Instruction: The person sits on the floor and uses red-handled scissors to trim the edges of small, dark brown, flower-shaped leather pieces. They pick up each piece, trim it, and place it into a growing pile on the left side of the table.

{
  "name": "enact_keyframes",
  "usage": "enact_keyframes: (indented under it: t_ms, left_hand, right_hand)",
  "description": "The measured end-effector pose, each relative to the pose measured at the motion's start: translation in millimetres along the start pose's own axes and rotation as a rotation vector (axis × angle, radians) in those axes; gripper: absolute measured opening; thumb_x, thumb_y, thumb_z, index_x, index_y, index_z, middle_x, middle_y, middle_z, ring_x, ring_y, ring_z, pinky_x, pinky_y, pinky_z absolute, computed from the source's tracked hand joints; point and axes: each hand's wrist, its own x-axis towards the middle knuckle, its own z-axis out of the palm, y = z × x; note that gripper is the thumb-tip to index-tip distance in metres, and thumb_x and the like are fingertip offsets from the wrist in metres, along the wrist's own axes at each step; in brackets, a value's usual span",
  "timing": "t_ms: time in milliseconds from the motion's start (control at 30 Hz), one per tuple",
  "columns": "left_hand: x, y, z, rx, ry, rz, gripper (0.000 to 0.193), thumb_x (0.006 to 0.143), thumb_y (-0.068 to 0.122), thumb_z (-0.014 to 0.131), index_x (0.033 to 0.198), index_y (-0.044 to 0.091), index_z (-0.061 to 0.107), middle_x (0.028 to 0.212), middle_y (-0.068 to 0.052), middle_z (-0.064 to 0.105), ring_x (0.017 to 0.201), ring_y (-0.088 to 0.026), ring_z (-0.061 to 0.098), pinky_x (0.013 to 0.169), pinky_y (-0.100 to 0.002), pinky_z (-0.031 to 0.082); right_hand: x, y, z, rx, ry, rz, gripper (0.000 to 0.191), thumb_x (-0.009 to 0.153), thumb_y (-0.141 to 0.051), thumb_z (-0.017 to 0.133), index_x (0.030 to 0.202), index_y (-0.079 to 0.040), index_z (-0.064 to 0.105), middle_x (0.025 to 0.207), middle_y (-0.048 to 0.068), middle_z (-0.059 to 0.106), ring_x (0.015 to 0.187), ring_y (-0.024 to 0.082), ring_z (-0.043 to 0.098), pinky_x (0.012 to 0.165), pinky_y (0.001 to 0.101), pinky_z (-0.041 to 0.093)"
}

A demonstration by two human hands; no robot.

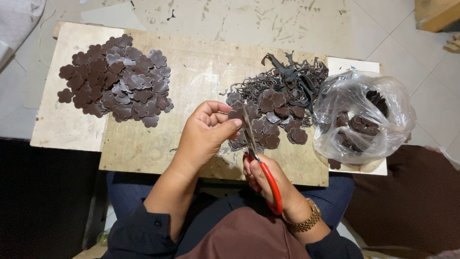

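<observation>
Nearest the lens, the right hand (268, 180) grips red-handled scissors (261, 165), fingers closed through the loops, a gold watch (306, 221) on its wrist. Blades point up towards the left hand (206, 134), which pinches a dark brown flower-shaped piece (236, 114) between thumb and curled fingers, just above the near edge of the counter (201, 76). The blades touch that piece.

Just beyond the hands, at the middle right of the wooden counter, lies a heap of uncut flower pieces (273, 120) mixed with thin dark trimmings (292, 76). At the right edge sits a clear plastic bag (364, 115) with more dark pieces inside. Well apart, towards the far left corner, a large pile of cut flower shapes (117, 76) spreads out.
</observation>
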Motion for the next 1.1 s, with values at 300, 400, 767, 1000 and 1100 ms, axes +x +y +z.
enact_keyframes:
  t_ms: [300,400,767,1000,1100]
  left_hand:
    - [-0.6,2.0,-0.3,-0.018,0.017,0.007,0.032,0.09,-0.001,0.072,0.117,-0.003,0.055,0.093,-0.009,0.071,0.08,-0.01,0.069,0.073,-0.024,0.059]
    - [0.3,3.5,-1.3,-0.066,-0.005,-0.021,0.034,0.088,-0.003,0.072,0.117,-0.002,0.054,0.093,-0.008,0.071,0.08,-0.009,0.069,0.072,-0.023,0.059]
    - [-2.1,1.1,1.0,0.036,0.007,-0.026,0.038,0.086,-0.003,0.076,0.117,-0.001,0.055,0.09,-0.007,0.071,0.077,-0.007,0.068,0.068,-0.021,0.055]
    - [-0.7,0.1,1.0,-0.006,0.005,-0.034,0.036,0.086,-0.003,0.075,0.115,-0.001,0.054,0.09,-0.009,0.07,0.077,-0.011,0.069,0.068,-0.023,0.057]
    - [-0.3,-0.2,0.7,-0.049,-0.016,-0.023,0.033,0.087,-0.004,0.073,0.114,-0.001,0.054,0.093,-0.009,0.071,0.081,-0.011,0.071,0.073,-0.023,0.059]
  right_hand:
    - [0.6,7.9,-1.3,0.004,-0.006,0.02,0.047,0.105,-0.053,0.045,0.09,-0.009,0.05,0.075,-0.003,0.045,0.059,0.007,0.042,0.051,0.0227,0.038]
    - [1.0,6.9,-0.3,0.037,-0.03,0.026,0.048,0.102,-0.055,0.047,0.093,-0.009,0.05,0.078,-0.002,0.045,0.063,0.008,0.042,0.055,0.0231,0.04]
    - [0.6,6.4,-1.1,0.071,-0.064,-0.012,0.053,0.101,-0.061,0.05,0.095,-0.008,0.049,0.08,-0.002,0.044,0.068,0.008,0.041,0.059,0.0227,0.038]
    - [1.7,7.7,-0.1,0.069,-0.051,-0.012,0.049,0.104,-0.056,0.048,0.094,-0.008,0.049,0.081,-0.002,0.045,0.068,0.008,0.042,0.059,0.023,0.039]
    - [1.9,8.4,-0.8,0.058,-0.044,-0.001,0.048,0.103,-0.056,0.047,0.094,-0.008,0.049,0.082,-0.002,0.046,0.067,0.008,0.043,0.059,0.0229,0.041]
